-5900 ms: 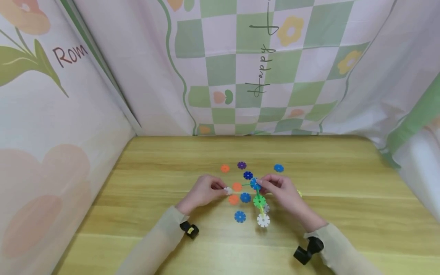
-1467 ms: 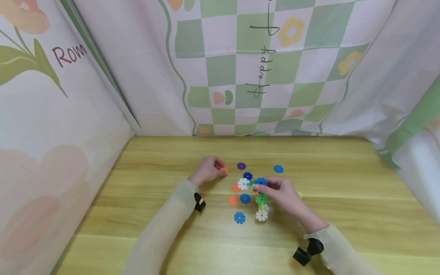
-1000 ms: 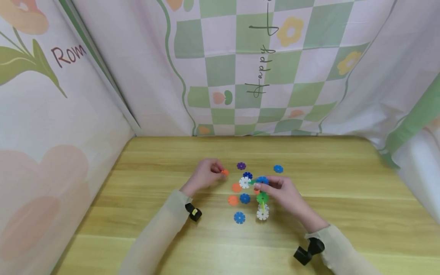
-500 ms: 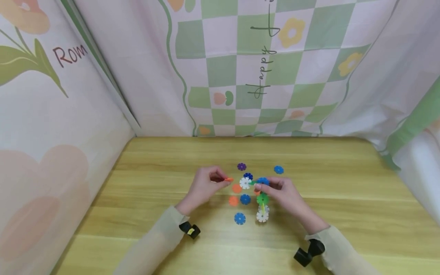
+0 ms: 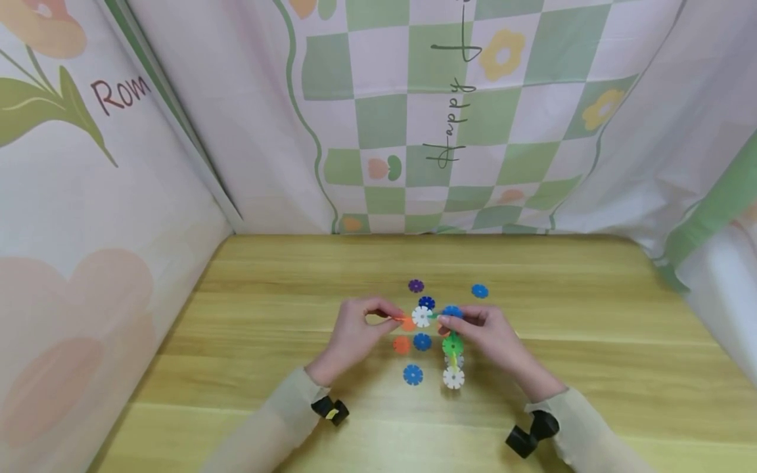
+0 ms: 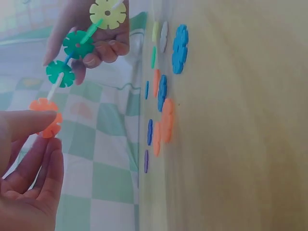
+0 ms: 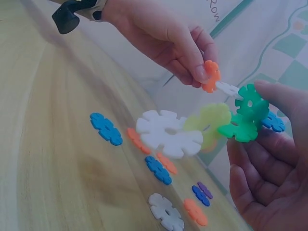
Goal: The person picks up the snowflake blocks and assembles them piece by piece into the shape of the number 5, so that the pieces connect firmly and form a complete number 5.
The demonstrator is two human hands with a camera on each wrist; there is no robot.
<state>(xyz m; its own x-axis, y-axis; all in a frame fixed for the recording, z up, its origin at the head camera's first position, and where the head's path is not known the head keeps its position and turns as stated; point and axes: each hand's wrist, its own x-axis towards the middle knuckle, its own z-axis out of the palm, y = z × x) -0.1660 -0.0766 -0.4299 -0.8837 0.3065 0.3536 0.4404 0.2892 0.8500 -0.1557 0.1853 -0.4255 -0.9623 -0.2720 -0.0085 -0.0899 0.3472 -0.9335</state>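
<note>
Notched plastic snowflake discs are joined edge to edge into a chain. In the head view its left end is a white disc (image 5: 422, 317), followed by green and a blue disc (image 5: 452, 311). From there a green disc (image 5: 453, 346), a yellow disc (image 7: 209, 125) and another white disc (image 5: 453, 378) hang down toward the person. My right hand (image 5: 487, 335) pinches the chain near the blue disc, above the table. Between thumb and fingers my left hand (image 5: 351, 335) pinches an orange disc (image 7: 211, 77), its edge right at the white end disc.
Loose discs lie flat on the wooden table (image 5: 266, 282): an orange one (image 5: 401, 345), a blue one (image 5: 412, 375), a dark blue one (image 5: 426, 302), a purple one (image 5: 416, 286) and several more. A patterned curtain (image 5: 378, 118) rises behind the table's back edge.
The left hand first held the white disc, which is now on the chain's left end. It then picked the orange disc off the table and brought it nearer and rightward to that white disc.
</note>
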